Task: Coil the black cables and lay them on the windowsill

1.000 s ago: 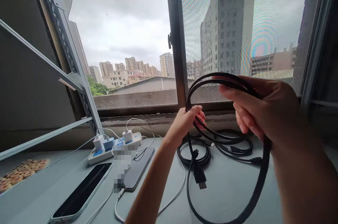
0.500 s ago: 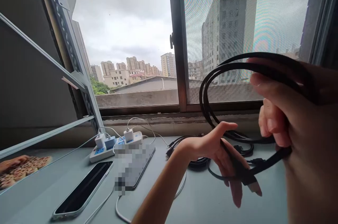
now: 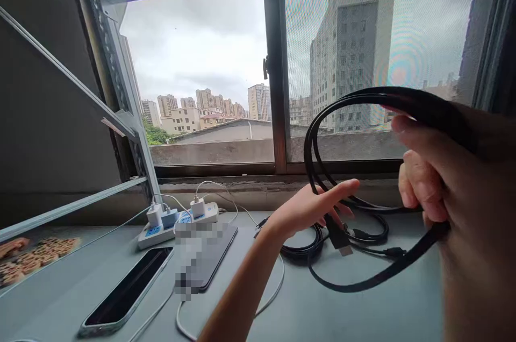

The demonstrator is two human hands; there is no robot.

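My right hand [image 3: 455, 170] is raised close to the camera and closed on a looped flat black cable [image 3: 322, 121], whose coils hang in front of the window. A length of it sags below my hand, just above the grey table [image 3: 350, 310]. My left hand [image 3: 310, 207] reaches into the loop from the left and pinches the cable near its plug end [image 3: 337, 234], index finger stretched out. Behind and under the loop lie other coiled black cables [image 3: 363, 232] on the table.
Two phones lie on the table at left: one dark-screened [image 3: 129, 291], one blurred over [image 3: 205, 256], with a white charging cable [image 3: 266, 299]. A white power strip with chargers [image 3: 177, 218] sits by the window sill. A metal shelf frame [image 3: 121, 121] stands at left.
My left hand has risen from below the loop and now holds the cable near its plug end at loop height. The right hand kept its grip, shifting slightly right and down.
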